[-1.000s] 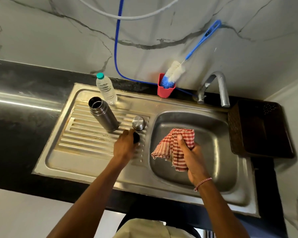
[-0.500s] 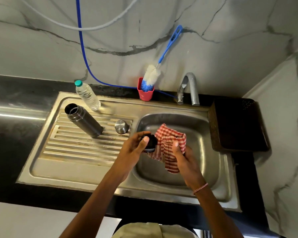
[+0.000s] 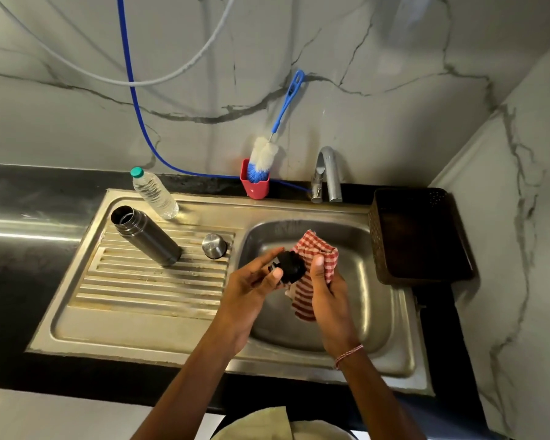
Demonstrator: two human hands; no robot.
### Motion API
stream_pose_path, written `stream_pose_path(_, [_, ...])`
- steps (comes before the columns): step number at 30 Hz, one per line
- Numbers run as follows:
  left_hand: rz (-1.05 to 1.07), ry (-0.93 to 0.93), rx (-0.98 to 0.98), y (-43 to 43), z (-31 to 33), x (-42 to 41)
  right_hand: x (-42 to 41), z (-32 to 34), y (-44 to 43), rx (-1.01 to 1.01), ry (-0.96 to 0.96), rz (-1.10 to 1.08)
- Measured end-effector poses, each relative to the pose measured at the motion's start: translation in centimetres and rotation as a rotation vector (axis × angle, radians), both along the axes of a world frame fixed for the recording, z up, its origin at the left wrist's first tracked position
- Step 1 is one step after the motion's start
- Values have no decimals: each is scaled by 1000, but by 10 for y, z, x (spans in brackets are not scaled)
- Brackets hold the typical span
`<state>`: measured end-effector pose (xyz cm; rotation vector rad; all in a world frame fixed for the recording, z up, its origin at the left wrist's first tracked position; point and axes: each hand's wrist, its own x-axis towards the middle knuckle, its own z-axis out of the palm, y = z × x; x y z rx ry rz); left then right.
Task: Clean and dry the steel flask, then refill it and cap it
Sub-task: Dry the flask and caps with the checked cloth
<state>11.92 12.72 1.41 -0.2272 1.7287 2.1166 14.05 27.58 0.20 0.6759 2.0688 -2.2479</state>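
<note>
Left hand [image 3: 251, 290] fingers pinch the black stopper [image 3: 290, 270] over the sink [image 3: 378, 312]; right hand [image 3: 327, 296] fingers clutch the checkered cloth [image 3: 315, 252] against it.

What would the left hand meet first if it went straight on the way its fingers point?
Probably the red-and-white checked cloth in the right hand; the left hand holds the black round stopper next to it.

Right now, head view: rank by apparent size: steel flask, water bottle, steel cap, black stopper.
1. steel flask
2. water bottle, slimmer and shorter
3. steel cap and black stopper: look alike; the stopper is held nearer the camera and partly covered, so no ranking.
</note>
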Motion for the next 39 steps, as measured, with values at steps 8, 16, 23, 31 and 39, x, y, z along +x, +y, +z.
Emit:
stream_pose_path(8, [117, -9, -173, 4, 17, -9, 15, -14, 6, 531, 420, 386])
stream_pose_path(16, [-146, 489, -667, -1, 22, -10, 0, 2, 0, 363, 214, 280])
stream_pose_path(23, [-198, 631, -664, -5, 15, -2, -19, 29, 14, -144, -217, 190])
stream_pose_path(31, [18, 508, -601, 5, 10, 3, -12, 19, -1, 41, -71, 89])
stream_pose_path(39, [155, 9, -106, 5, 21, 3, 10, -2, -4, 488, 321, 296])
